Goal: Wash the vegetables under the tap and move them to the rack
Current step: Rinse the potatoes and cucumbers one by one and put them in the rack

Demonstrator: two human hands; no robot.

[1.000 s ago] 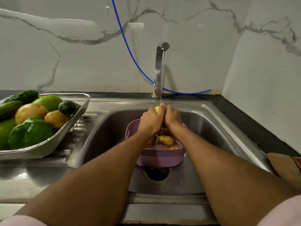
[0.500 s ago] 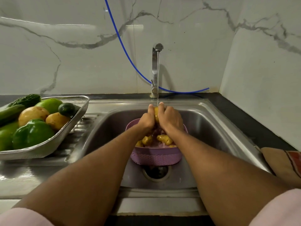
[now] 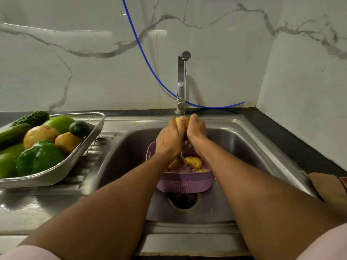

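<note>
Left hand (image 3: 170,141): curled round the near-left side of a yellow potato (image 3: 182,121), knuckles up, thumb hidden.
Right hand (image 3: 196,131): curled round the right side of the same potato, pressed against the left hand's fingers.
Fingers: narrow, closed on the potato from both sides; only its yellow top showing above the fingertips.
Potato: clamped between both sets of fingers, lifted above the basket, directly under the stream.
Water stream (image 3: 185,87): thin, falling from the spout straight onto the potato at the fingertips.
Tap (image 3: 181,79): chrome, upright, just beyond the fingertips against the wall.
Purple basket (image 3: 185,182): below the wrists, standing in the sink over the drain.
Basket contents: more small potatoes (image 3: 193,162) lying wet beneath the palms.
Sink (image 3: 244,147): steel basin around and beneath both hands.
Drain (image 3: 185,200): nearer than the fingers, partly covered by the basket's near edge.
Rack (image 3: 56,171): mesh tray well to the left of the fingers, on the ribbed drainboard.
Rack contents: green pepper (image 3: 40,158), two large potatoes (image 3: 40,133), cucumbers, bitter gourd (image 3: 32,118), other green vegetables, heaped together.
Blue hose (image 3: 150,68): running down the marble wall behind the tap, far side of the fingers.
Cloth (image 3: 330,186): brownish, at the sink's right edge, well right of the fingers.
</note>
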